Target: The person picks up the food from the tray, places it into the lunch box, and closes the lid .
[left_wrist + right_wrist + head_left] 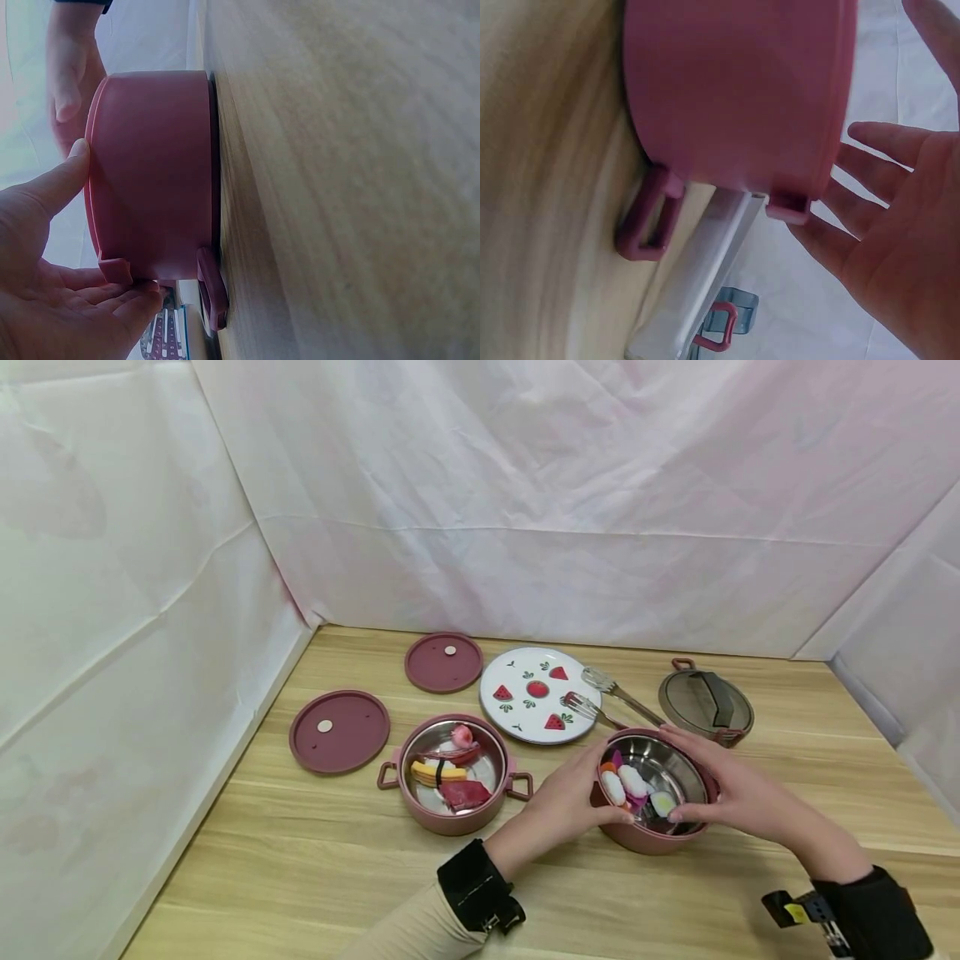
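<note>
Dusky-pink outside with a shiny metal lining, a deep round pot [637, 841] stands between the two hands. The left hand [566, 802] curves partly closed around its left side, thumb on the rim; the right hand [738, 789] spreads wide at the opposite side, fingers at the rim, how firmly cannot be told. Below the thumbs, inside, lie white, purple and orange food pieces [632, 785]. Left of the grip sits a dusky-pink two-handled metal-lined pot [452, 823] holding yellow and red pieces; beyond the grip are a round white watermelon-patterned plate [525, 664] and slim silvery metal utensils [637, 703].
</note>
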Motion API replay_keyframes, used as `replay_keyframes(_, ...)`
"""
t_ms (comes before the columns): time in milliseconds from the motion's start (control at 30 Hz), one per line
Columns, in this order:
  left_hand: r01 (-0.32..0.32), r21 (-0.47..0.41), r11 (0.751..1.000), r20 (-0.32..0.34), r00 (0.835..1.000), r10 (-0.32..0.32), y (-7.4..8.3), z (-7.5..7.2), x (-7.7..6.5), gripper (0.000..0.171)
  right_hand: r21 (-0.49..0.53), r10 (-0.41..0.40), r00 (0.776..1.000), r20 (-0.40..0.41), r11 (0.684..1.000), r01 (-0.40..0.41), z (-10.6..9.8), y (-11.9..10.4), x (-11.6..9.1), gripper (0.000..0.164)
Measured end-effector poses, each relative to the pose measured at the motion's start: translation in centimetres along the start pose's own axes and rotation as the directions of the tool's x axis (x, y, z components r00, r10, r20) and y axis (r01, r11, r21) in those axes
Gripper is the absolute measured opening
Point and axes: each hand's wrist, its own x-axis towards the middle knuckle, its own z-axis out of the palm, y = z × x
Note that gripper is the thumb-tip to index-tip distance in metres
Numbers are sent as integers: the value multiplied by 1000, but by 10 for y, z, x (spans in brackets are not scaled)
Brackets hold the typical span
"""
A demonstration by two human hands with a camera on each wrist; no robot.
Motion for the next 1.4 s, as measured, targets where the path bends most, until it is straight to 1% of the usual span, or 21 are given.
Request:
replay_keyframes(100,1,2,1000,-1,1000,-1,0,0,0,99,-22,-48,998,-31,999,47,5,1,-3,106)
replay_keyframes(167,-3,-2,1000,-4,1000,3,-1,0,0,99,-26,-64,997,-40,998,63,8,3,-4,109)
replay_keyframes(367,-20,-15,1000,-6,1000,20,-2,0,1,98,-6,-89,994,-64,996,89,15,6,-6,113)
replay_keyframes(467,-20,-18,1000,-6,1000,20,-2,0,1,98,-1,-78,995,-67,997,78,17,6,-7,113)
replay_keyframes(633,-21,2,1000,-10,1000,21,-2,-2,1,99,45,-18,999,-27,999,19,17,4,-7,114)
replay_keyframes(767,-30,30,999,-19,999,30,-1,-10,1,98,79,9,1000,-1,997,-9,17,2,-6,114)
replay_keyframes(833,-27,44,999,-24,999,28,1,-20,0,96,83,17,1000,4,996,-17,17,2,-7,114)
replay_keyframes(933,-6,55,998,-37,999,8,5,-42,-5,97,86,24,1000,10,996,-24,16,3,-8,114)
replay_keyframes(1000,1,35,999,-64,998,1,6,-59,-9,97,87,27,1000,16,996,-28,15,3,-8,114)
replay_keyframes(1100,3,22,1000,-123,992,-1,4,-84,-17,98,101,34,999,25,994,-36,14,3,-8,115)
replay_keyframes(1233,21,18,1000,-217,976,-17,-2,-117,-29,95,121,42,998,39,992,-46,13,2,-8,115)
replay_keyframes(1300,11,20,1000,-266,964,-5,-8,-133,-36,91,125,45,998,41,991,-50,13,2,-8,115)
replay_keyframes(1400,17,43,999,-326,945,-3,-22,-157,-48,87,126,40,999,36,991,-44,13,1,-8,115)
